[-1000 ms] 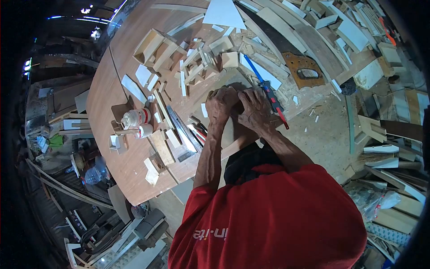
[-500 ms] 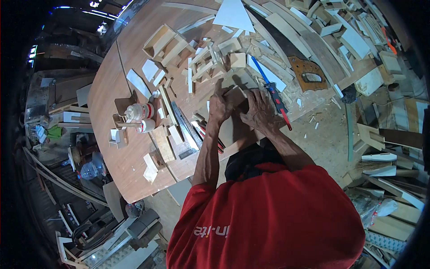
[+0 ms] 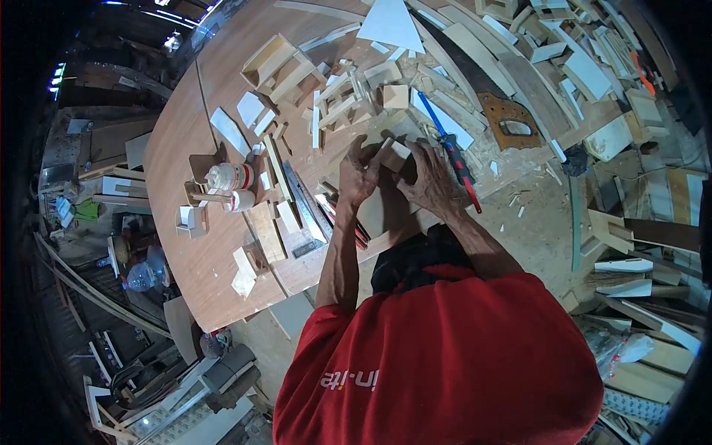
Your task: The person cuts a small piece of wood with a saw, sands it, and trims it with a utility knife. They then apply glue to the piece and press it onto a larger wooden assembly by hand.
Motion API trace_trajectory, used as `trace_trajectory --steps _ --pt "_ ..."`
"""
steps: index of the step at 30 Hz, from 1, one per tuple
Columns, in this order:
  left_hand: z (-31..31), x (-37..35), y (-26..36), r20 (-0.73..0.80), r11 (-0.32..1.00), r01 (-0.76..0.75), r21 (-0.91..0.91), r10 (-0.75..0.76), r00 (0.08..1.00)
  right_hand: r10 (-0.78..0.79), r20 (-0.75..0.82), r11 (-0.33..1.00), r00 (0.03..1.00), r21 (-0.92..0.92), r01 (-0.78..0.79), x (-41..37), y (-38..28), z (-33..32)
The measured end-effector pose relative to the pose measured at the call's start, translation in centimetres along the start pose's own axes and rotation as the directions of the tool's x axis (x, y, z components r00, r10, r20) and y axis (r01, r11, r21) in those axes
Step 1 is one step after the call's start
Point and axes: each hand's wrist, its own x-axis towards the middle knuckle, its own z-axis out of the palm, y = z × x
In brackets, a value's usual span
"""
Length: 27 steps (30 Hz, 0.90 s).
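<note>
Between my two hands is a small wooden piece (image 3: 397, 154) with a pale upper face, held above the near part of the table. My left hand (image 3: 359, 176) grips its left side, thumb towards the piece and fingers bent. On the other side, my right hand (image 3: 430, 178) curls its fingers over the right edge. The undersides of both hands and the lower part of the piece are hidden. A blue and black tool with a red end (image 3: 451, 148) lies just right of my right hand. Beside my left forearm are several pens or pencils (image 3: 348, 215) and a metal ruler (image 3: 302, 204).
A handsaw (image 3: 508, 122) lies at the table's right. Glue bottles (image 3: 230, 178) stand at the left. An open wooden box (image 3: 278, 67) and a white triangular board (image 3: 389, 28) sit farther back among offcuts. Wood scraps (image 3: 593, 70) are piled at the far right.
The wooden piece has turned, so more of its pale face shows. My hands have shifted slightly around it, and the left index finger is now more bent.
</note>
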Motion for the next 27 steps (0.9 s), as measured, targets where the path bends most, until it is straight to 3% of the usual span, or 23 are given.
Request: trace_trajectory --steps 2,4,6,8,13,18,21,24,27 --pt "0.9 0.2 0.7 -0.042 0.993 0.06 0.106 -0.056 0.998 0.007 0.009 1.0 1.0 0.028 -0.007 -0.1 0.1 0.1" --pt "1.8 0.8 1.1 -0.134 0.925 0.005 0.38 0.05 0.99 0.017 -0.015 1.0 1.0 0.016 -0.017 0.0 -0.2 -0.3" --pt "2.7 0.8 1.2 -0.185 0.912 0.017 0.41 0.065 0.981 0.038 0.005 0.999 0.999 0.021 -0.038 -0.1 -0.5 -0.5" --pt "3.1 0.9 1.0 -0.211 0.837 -0.069 0.543 0.215 0.954 0.056 0.026 0.998 0.998 0.027 -0.057 -0.1 -0.4 -0.6" --pt "3.7 0.7 1.3 -0.245 0.819 -0.044 0.572 0.222 0.944 -0.017 0.009 1.0 1.0 0.015 0.017 -0.2 0.2 -0.2" --pt "4.3 0.6 1.6 -0.25 0.765 0.01 0.644 0.198 0.948 0.036 0.092 0.999 0.995 0.021 -0.038 -0.2 0.4 -0.1" --pt "4.5 0.5 2.0 -0.269 0.759 -0.041 0.65 0.281 0.921 0.017 0.073 1.0 0.997 -0.009 -0.017 -0.4 0.6 0.1" --pt "4.7 0.7 1.4 -0.297 0.801 -0.001 0.599 0.223 0.929 0.012 0.054 1.0 0.998 -0.002 -0.012 -0.3 0.5 -0.1" --pt "4.8 0.9 0.3 -0.297 0.764 -0.059 0.642 0.319 0.9 0.006 0.054 1.0 0.999 0.006 -0.007 -0.1 0.4 -0.5"
